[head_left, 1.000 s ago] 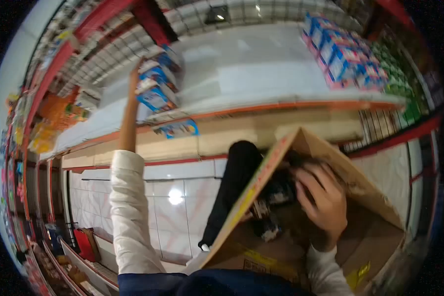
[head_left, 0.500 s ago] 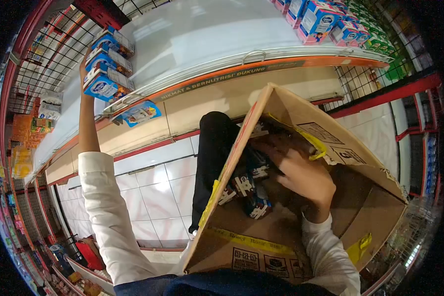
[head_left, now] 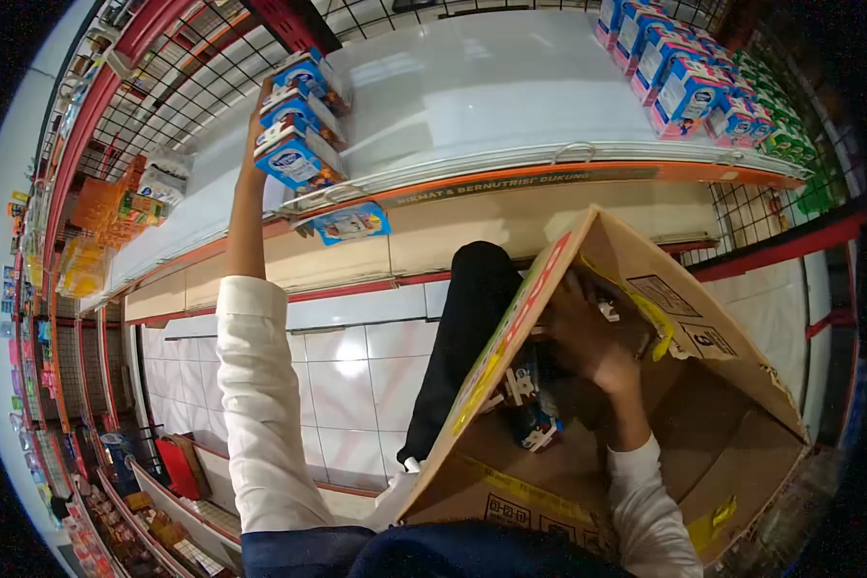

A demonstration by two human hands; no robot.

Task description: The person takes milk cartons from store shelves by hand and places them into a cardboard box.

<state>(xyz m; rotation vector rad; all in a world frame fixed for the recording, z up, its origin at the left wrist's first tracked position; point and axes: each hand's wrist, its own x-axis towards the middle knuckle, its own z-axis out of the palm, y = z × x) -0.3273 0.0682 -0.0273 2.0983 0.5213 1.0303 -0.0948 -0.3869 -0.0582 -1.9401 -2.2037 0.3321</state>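
Note:
My left hand [head_left: 259, 116] is against the left side of a short row of blue milk cartons [head_left: 299, 159] on the white shelf; its fingers are mostly hidden behind them. Inside a tilted, opened cardboard box [head_left: 732, 414], my right hand [head_left: 588, 337] is among dark blue and white cartons [head_left: 535, 414]. Motion blur and shadow hide its fingers, so I cannot make out whether it grips one. Yellow tape [head_left: 650, 303] hangs torn along the box's inner wall.
Blue and pink cartons [head_left: 684, 91] stand at the shelf's right end, beside green ones [head_left: 766, 106]. An orange price rail [head_left: 530, 183] runs along the shelf front. My dark-trousered knee [head_left: 482, 279] is left of the box. White floor tiles [head_left: 347, 385] lie below.
The view has shifted, so the shelf and box appear further right. My right hand has moved deeper toward the box's upper left corner. My left hand stays by the carton row.

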